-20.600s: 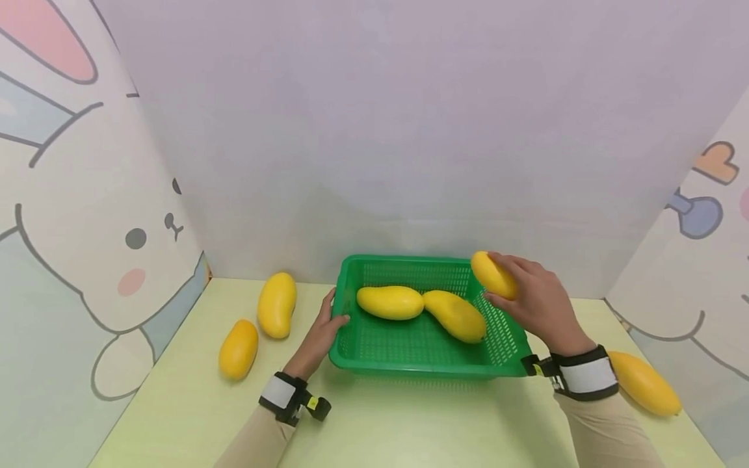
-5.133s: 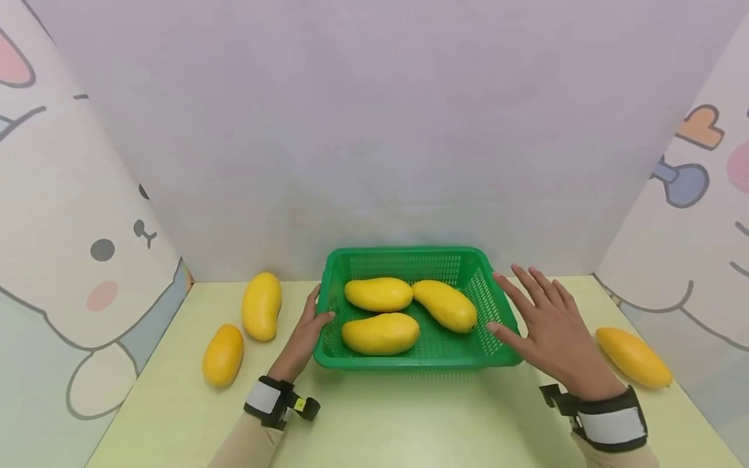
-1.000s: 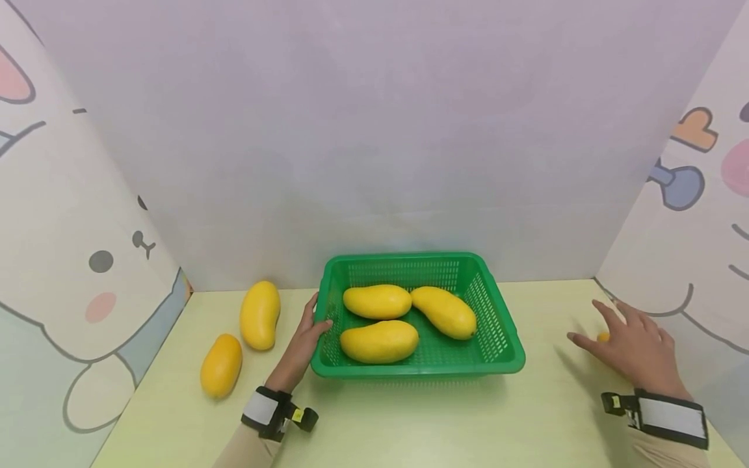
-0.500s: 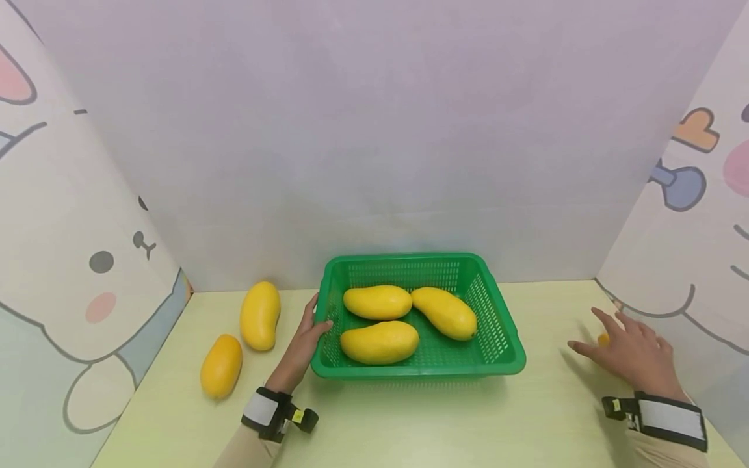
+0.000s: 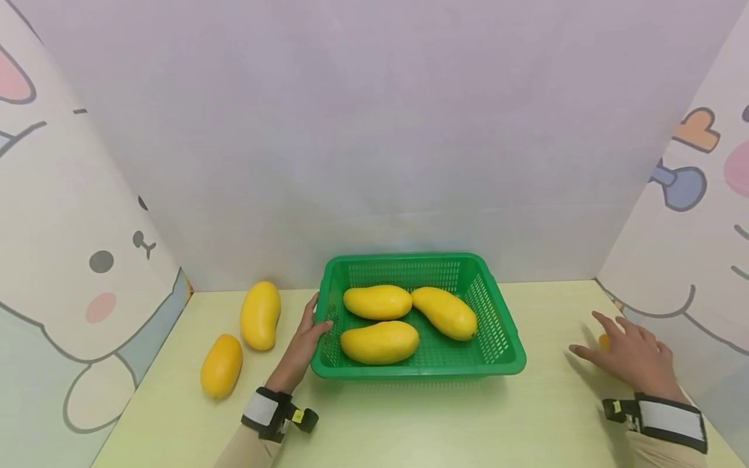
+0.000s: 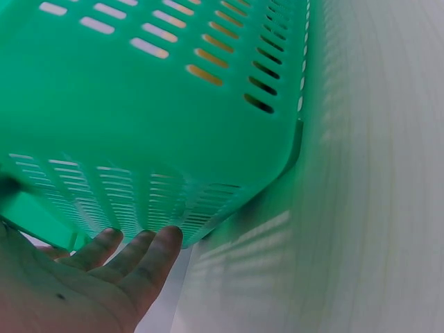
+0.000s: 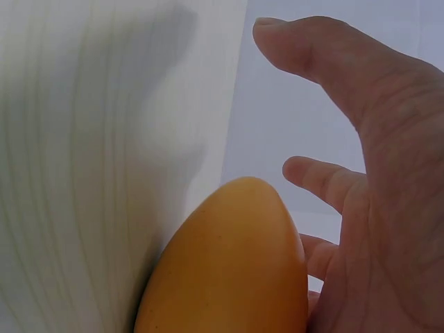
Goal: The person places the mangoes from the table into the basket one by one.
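Right hand: the right hand lay over a mango at the right edge of the table, close to the side panel; its fingers were spread and loosely arched above the fruit, the palm against it, with no firm closure visible.
Mango under the hand: it lay on the tabletop, nearly hidden from the head camera, with only a small yellow patch showing between the fingers.
Left hand: the left hand held the left rim of the green basket; the thumb hooked over the edge, the other fingers lay together against the slotted outer wall.
Basket: it stood mid-table, well apart from the right hand.
Basket contents: three mangoes lay inside, two along the back and one in front, close together.
Left of the basket: two more mangoes lay on the table, one near the back, one nearer the front.
Surroundings: cartoon rabbit panels flanked the table.
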`<action>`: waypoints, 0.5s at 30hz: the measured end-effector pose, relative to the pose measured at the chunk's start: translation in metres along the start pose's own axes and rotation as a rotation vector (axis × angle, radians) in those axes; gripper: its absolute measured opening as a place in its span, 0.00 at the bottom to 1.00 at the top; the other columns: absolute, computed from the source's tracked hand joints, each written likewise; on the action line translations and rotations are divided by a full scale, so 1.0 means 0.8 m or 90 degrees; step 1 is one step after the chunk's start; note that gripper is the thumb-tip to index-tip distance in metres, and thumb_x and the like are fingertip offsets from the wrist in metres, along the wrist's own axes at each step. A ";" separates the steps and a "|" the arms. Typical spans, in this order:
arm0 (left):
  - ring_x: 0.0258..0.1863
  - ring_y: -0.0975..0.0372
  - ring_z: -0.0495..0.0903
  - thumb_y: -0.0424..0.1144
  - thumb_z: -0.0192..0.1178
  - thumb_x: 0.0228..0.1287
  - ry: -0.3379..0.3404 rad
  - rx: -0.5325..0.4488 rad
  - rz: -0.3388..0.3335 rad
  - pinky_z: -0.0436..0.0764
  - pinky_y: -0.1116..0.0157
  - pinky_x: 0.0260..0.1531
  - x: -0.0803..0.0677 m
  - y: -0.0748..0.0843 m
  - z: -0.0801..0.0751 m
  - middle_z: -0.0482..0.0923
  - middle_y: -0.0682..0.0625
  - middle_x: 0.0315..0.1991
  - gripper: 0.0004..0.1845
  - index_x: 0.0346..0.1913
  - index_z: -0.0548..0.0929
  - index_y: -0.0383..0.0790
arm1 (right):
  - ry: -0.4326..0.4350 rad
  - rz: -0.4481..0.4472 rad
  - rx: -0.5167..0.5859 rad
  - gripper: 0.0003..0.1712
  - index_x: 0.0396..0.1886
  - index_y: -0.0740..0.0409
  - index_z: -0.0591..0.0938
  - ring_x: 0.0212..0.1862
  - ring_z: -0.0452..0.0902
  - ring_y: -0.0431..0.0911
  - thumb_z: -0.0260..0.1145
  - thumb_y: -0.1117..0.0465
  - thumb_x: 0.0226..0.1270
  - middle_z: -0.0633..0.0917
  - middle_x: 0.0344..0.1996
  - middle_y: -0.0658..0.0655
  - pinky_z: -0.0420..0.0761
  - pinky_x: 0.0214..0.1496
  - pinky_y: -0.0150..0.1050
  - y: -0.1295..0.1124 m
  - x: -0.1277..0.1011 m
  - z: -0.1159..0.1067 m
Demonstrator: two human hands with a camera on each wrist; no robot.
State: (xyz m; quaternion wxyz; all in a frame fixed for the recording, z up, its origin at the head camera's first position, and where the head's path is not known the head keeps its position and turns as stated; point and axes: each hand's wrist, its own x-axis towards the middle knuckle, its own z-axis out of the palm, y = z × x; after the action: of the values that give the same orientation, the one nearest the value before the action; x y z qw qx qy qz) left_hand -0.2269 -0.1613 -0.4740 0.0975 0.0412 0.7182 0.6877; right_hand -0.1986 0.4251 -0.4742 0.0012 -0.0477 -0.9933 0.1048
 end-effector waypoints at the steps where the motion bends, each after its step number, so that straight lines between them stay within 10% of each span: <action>1: 0.79 0.51 0.41 0.38 0.45 0.80 0.001 0.000 -0.001 0.45 0.41 0.73 0.000 0.000 0.000 0.39 0.46 0.82 0.37 0.83 0.40 0.54 | -0.001 0.002 -0.002 0.60 0.76 0.63 0.60 0.60 0.53 0.85 0.60 0.23 0.61 0.59 0.66 0.84 0.54 0.52 0.81 0.001 0.000 0.000; 15: 0.78 0.51 0.44 0.39 0.45 0.80 -0.007 -0.009 0.001 0.47 0.43 0.73 -0.002 0.002 0.001 0.40 0.46 0.82 0.37 0.83 0.40 0.54 | -0.024 -0.005 -0.009 0.63 0.74 0.65 0.62 0.56 0.57 0.85 0.62 0.21 0.56 0.63 0.63 0.85 0.62 0.45 0.81 0.016 0.003 0.001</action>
State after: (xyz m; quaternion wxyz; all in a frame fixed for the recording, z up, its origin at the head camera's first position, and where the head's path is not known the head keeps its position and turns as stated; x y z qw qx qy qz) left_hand -0.2254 -0.1610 -0.4725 0.1009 0.0449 0.7130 0.6924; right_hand -0.1996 0.4379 -0.4776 -0.0172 -0.0416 -0.9941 0.0985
